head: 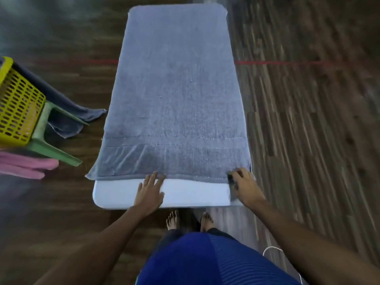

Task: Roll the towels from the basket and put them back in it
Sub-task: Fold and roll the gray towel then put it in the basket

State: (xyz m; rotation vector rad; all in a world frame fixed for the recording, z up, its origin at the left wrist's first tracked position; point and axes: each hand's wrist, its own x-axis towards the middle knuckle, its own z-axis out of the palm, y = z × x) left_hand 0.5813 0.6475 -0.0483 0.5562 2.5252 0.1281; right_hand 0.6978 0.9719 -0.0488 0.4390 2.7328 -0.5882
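Note:
A grey towel (174,89) lies spread flat along a narrow white table (115,194), covering nearly all of it. My left hand (150,192) rests flat on the table with straight fingertips touching the towel's near edge. My right hand (244,186) grips the towel's near right corner with curled fingers. The yellow basket (18,112) stands at the far left on a green stool (53,149).
A dark blue-grey towel (67,118) hangs down behind the basket to the floor. Pink towels (24,165) lie at the left edge below the stool. Wooden floor surrounds the table; a red line crosses it. My bare feet are at the table's near end.

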